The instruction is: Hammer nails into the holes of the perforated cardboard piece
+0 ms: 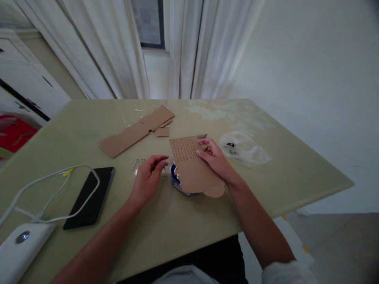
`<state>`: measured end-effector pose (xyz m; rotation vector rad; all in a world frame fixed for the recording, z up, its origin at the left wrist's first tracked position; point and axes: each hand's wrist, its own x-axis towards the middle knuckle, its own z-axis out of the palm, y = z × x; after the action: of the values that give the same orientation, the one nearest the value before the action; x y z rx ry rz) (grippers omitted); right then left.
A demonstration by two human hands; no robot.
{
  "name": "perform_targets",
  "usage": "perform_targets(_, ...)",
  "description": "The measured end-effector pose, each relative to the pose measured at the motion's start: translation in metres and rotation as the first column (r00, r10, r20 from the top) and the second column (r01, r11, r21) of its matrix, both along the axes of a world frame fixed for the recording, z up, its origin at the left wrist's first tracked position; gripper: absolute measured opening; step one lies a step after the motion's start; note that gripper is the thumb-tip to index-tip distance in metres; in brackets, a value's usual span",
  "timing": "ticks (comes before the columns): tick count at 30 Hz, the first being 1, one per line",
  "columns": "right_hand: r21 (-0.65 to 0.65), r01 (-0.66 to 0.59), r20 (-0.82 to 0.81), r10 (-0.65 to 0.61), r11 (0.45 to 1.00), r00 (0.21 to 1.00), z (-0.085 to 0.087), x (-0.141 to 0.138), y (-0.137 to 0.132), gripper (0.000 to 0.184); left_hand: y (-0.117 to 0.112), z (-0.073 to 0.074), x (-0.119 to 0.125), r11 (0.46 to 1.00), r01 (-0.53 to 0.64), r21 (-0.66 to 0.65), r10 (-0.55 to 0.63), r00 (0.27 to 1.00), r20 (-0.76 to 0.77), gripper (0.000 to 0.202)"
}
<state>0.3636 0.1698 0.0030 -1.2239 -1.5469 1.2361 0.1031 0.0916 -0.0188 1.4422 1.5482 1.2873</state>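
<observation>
A brown piece of cardboard (194, 173) with rows of small punched holes and a torn left edge is in my right hand (213, 157). That hand grips its right edge, thumb on top. Beneath the cardboard sits a blue container (175, 179), mostly hidden. Just left of the cardboard, my left hand (150, 175) has its fingers curled and thumb close to the index finger. Something small and thin may be at those fingertips, too small to name. Several thin metal nails or screws (136, 163) lie behind the left hand.
Torn cardboard strips (139, 132) lie further back. A clear plastic bag (245, 150) with small dark pieces is on the right. At left are a black phone or tablet (90, 197), a white cable (56, 169) and a white device (25, 248). The table's right corner (349, 184) juts out.
</observation>
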Motion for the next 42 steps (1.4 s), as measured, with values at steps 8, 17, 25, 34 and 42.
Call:
perform_targets(8, 0.070, -0.063, 0.074, 0.058, 0.996, 0.996, 0.009, -0.003, -0.005, 0.026, -0.003, -0.005, 0.009, 0.997, 0.069, -0.037, -0.063, 0.990, 0.128, 0.032)
perform_targets(17, 0.074, -0.076, 0.121, 0.067, 0.994, 0.990, 0.006, 0.000, -0.004, 0.034, -0.005, -0.003, 0.009, 0.996, 0.080, -0.031, -0.075, 0.988, 0.136, 0.033)
perform_targets(25, 0.211, 0.129, 0.268, -0.184, 0.969, 0.946, 0.014, 0.013, -0.001, 0.048, -0.006, -0.002, 0.011, 0.995, 0.096, -0.015, -0.094, 0.989, 0.116, 0.030)
perform_targets(34, 0.361, 0.126, 0.696, -0.357, 0.924, 0.623, -0.013, 0.036, 0.024, 0.027, -0.007, 0.002, 0.009, 0.998, -0.056, 0.024, 0.056, 0.998, -0.006, 0.033)
perform_targets(42, 0.296, 0.051, 0.774, -0.270, 0.954, 0.573, -0.027, 0.033, 0.027, 0.011, -0.008, 0.005, 0.007, 0.981, -0.160, 0.108, 0.149, 0.984, 0.103, 0.027)
